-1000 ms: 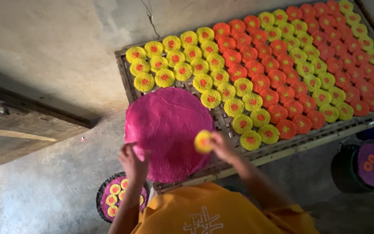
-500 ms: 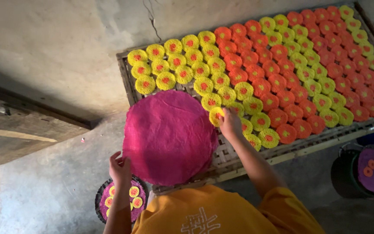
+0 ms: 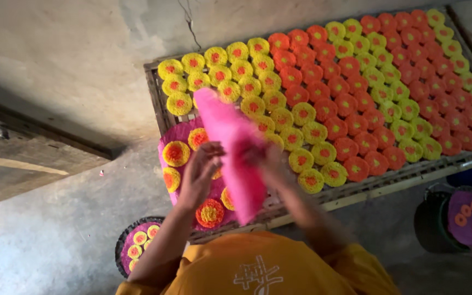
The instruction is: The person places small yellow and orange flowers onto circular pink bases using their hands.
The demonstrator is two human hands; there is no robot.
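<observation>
Seen from above, a person's right hand point(image 3: 271, 161) grips a round bright pink disc point(image 3: 233, 150), tilted on edge over a wooden slatted rack point(image 3: 367, 188). The left hand point(image 3: 200, 169), fingers loosely spread and holding nothing, hovers over a purple mat point(image 3: 177, 134) bearing yellow and orange coiled rounds point(image 3: 176, 153). Rows of similar rounds fill the rack.

Lighting: soft, even daylight; dim dark shadow band at left. No glare. Motion blur on both hands point(image 3: 236, 164) and pink disc point(image 3: 233, 147). Background reasonably sharp.
</observation>
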